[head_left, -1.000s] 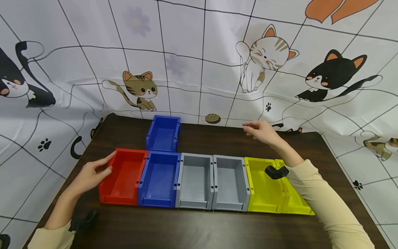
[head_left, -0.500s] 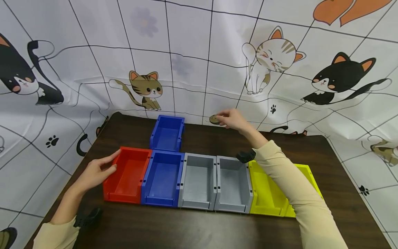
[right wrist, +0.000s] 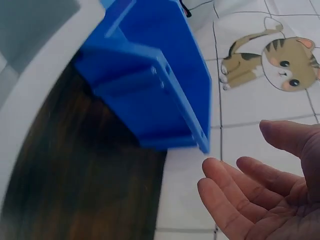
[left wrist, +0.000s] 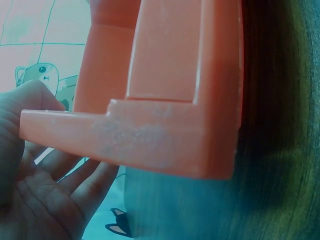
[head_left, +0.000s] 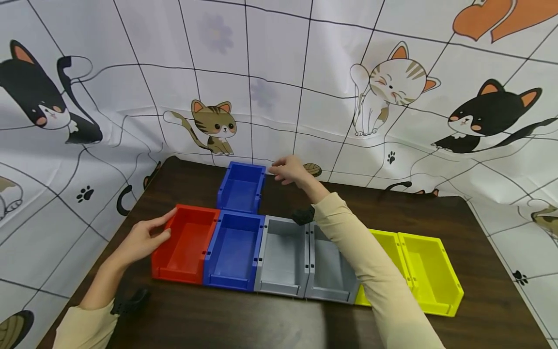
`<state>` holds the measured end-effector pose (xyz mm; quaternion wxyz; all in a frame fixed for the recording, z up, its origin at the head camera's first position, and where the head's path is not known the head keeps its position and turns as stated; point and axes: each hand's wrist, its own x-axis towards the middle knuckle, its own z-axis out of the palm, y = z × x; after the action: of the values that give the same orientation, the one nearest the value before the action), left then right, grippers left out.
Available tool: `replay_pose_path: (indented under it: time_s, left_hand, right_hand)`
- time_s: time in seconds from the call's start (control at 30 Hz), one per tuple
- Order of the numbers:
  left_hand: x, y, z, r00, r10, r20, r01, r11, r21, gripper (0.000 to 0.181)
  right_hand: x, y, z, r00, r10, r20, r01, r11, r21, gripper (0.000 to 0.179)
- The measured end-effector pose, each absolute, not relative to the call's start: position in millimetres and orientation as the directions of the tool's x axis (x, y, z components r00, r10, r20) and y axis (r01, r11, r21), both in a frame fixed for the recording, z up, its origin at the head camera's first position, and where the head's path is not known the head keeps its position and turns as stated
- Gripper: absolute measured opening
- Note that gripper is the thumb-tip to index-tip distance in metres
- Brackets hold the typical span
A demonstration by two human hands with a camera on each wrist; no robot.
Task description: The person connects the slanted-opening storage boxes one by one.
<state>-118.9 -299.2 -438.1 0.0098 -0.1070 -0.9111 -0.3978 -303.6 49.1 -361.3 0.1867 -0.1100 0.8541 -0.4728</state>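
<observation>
In the head view my left hand (head_left: 141, 240) is at the left side wall of the red bin (head_left: 187, 242). In the left wrist view this wall lies between my thumb (left wrist: 37, 95) and fingers, which hold it. My right hand (head_left: 289, 170) is reached out to the far side of the table, close by the right rim of the rear blue bin (head_left: 242, 186). Its thumb and fingers are spread apart with nothing between them in the right wrist view, just off the corner of that blue bin (right wrist: 155, 75).
To the right of the red bin, a blue bin (head_left: 235, 252), two grey bins (head_left: 283, 257) and two yellow bins (head_left: 429, 271) stand in one row on the dark wooden table (head_left: 244, 320). A white cat-print cloth (head_left: 279, 72) hangs behind the table. My right sleeve crosses above the row.
My right hand has moved left along the back of the table, from behind the yellow bins to beside the rear blue bin. The left hand stays at the red bin.
</observation>
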Motion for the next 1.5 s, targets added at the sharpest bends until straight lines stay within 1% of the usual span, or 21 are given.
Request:
replay_pose_path:
  time_s: [0.33,0.53,0.7,1.07,1.17,1.37,1.5]
  left_hand:
    - [-117.8,-298.1,-437.1,-0.980,0.175,0.091,0.185,0.657,0.731,0.053]
    - [-117.5,-298.4,-436.8,-0.981,0.174,0.086,0.181,0.656,0.733,0.053]
    - [-117.7,-299.3,-437.4,-0.981,0.176,0.079,0.176,0.654,0.736,0.054]
    - [-118.7,-300.4,-438.1,-0.982,0.177,0.063,0.166,0.660,0.733,0.054]
    - [-118.7,-300.4,-438.2,-0.982,0.179,0.066,0.169,0.660,0.732,0.054]
    - [-118.1,-301.7,-438.1,-0.982,0.179,0.068,0.170,0.659,0.733,0.053]
    - [-118.6,-302.7,-438.5,-0.981,0.182,0.063,0.169,0.654,0.737,0.054]
  right_hand:
    - [-301.2,11.2,-383.3,-0.920,-0.265,-0.288,0.137,0.470,-0.872,0.056]
    - [-304.9,-0.9,-395.8,-0.942,-0.188,-0.278,0.171,0.442,-0.880,0.061]
    - [-307.2,-5.2,-399.8,-0.947,-0.136,-0.291,0.215,0.402,-0.890,0.064]
    - [-306.5,-7.9,-400.8,-0.943,-0.103,-0.316,0.257,0.374,-0.891,0.057]
    - [-305.1,-7.1,-400.1,-0.946,-0.094,-0.309,0.256,0.368,-0.894,0.054]
    - [-305.9,-2.4,-399.4,-0.952,-0.067,-0.299,0.248,0.405,-0.880,0.049]
    - [-307.6,5.3,-396.0,-0.957,-0.057,-0.285,0.242,0.389,-0.889,0.046]
